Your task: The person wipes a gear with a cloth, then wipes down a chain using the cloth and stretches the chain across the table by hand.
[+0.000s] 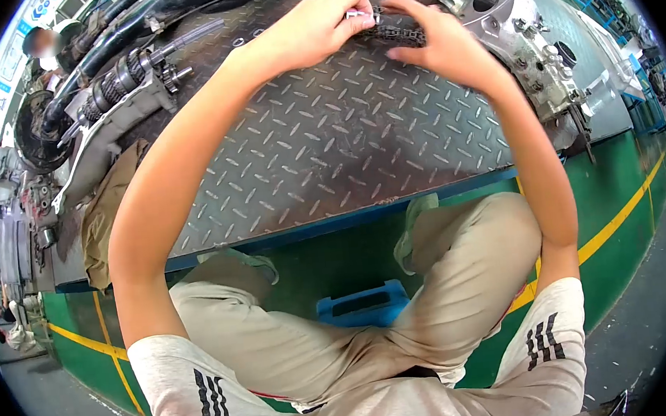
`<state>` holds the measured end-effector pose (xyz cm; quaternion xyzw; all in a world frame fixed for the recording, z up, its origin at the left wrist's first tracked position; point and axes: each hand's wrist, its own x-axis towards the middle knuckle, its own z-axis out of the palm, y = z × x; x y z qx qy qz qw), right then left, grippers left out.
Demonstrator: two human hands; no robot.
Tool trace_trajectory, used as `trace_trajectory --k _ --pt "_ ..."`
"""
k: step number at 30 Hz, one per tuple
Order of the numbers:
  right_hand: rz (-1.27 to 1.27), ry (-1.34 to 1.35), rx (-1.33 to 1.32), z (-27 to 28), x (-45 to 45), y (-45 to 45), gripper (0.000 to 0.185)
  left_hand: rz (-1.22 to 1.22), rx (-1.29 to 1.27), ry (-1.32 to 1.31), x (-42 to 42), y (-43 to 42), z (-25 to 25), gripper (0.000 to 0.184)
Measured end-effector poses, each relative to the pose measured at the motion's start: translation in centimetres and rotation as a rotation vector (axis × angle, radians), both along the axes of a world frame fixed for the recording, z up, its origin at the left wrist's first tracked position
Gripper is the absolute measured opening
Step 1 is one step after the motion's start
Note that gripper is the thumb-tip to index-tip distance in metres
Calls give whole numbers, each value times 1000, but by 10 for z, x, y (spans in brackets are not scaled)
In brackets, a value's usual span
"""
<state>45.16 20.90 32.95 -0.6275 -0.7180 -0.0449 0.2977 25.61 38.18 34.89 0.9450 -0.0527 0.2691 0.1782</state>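
Note:
At the far side of the metal diamond-plate table, my left hand is closed, its thumb and fingers pinched on a small light-coloured piece. Just right of it lies a dark chain-like part, close to the left fingertips. My right hand curves around the right end of this dark part, with thumb and fingers apart. Whether the right fingertips touch it is hard to tell.
A gear shaft assembly in a metal housing stands at the left, near a brown cloth. A large metal casing is at the right. A person is at the far upper left. Small rings lie beyond my left forearm.

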Motion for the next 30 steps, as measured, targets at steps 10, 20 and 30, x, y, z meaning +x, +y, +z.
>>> trace_trajectory --k 10,20,30 --pt "448 354 -185 13 -44 50 26 286 -260 -170 -102 -37 118 22" --pt "178 504 -112 113 -59 9 26 846 -266 -145 -268 -30 203 25" --pt "10 452 -167 97 -4 -16 25 842 219 -84 -346 8 124 16"
